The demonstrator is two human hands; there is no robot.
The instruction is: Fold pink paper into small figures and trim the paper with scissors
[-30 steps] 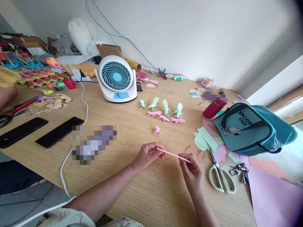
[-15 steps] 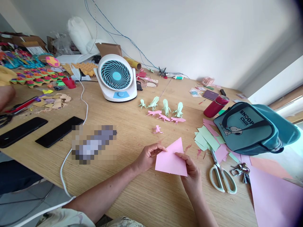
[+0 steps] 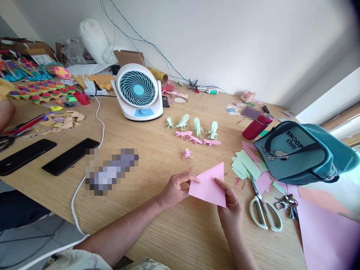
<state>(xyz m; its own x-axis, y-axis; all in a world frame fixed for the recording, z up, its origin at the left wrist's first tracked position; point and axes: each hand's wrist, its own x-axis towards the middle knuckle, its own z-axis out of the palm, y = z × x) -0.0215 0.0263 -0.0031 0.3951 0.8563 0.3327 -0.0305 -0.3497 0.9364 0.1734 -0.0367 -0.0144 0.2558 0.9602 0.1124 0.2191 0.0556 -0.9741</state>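
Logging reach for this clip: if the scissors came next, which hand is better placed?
Probably the right hand: the scissors lie beside it, while the left hand is farther off. Both hands hold the pink paper.

Bare tabletop [image 3: 152, 161] is found between the left hand [image 3: 176, 188] and the blurred object [image 3: 112, 172]; forward, passage is narrowed by a small pink paper figure [image 3: 187, 153], rightward by the scissors [image 3: 258, 195] (handles nearest).

Both hands [image 3: 176, 188] [image 3: 232, 207] pinch close together, fingers [image 3: 223, 185] bent, forearms [image 3: 126, 227] converging.
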